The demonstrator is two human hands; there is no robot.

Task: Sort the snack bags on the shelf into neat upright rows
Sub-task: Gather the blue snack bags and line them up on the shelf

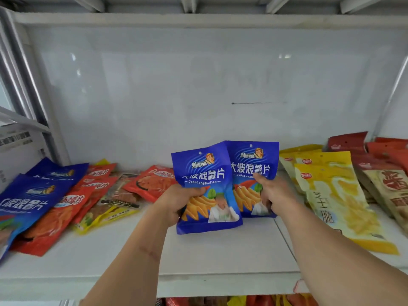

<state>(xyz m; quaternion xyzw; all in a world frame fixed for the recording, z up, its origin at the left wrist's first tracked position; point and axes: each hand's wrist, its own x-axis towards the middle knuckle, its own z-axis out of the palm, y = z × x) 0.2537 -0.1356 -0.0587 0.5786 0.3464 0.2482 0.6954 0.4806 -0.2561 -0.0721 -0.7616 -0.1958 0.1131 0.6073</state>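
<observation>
Two blue snack bags, held upright at shelf centre: front blue bag (pixel 206 188) in the left hand (pixel 176 203), thumb curled over its face, fingers behind; rear blue bag (pixel 254 173) in the right hand (pixel 272 193), grip closed round its right edge; the front bag overlaps the rear one's left side, bottoms low near the white shelf (pixel 220 257).

Risks, judged: soft pouches — likely to slump forward once released with nothing behind them; the rear bag's pinch is one-sided, so it may twist or slip; setting down could nudge the yellow bags (pixel 335 195) leaning at 3 o'clock.

Surroundings: flat heap of blue bags (pixel 33 195) and orange bags (pixel 66 208) at 9 o'clock, unsorted; red bags (pixel 375 164) at 2 o'clock.

Not determinable: whether the bag bottoms touch the shelf; left fingers, hidden behind the pouch; heap at 9 o'clock cut by the frame edge; lower-shelf stock at 6 o'clock barely visible.
</observation>
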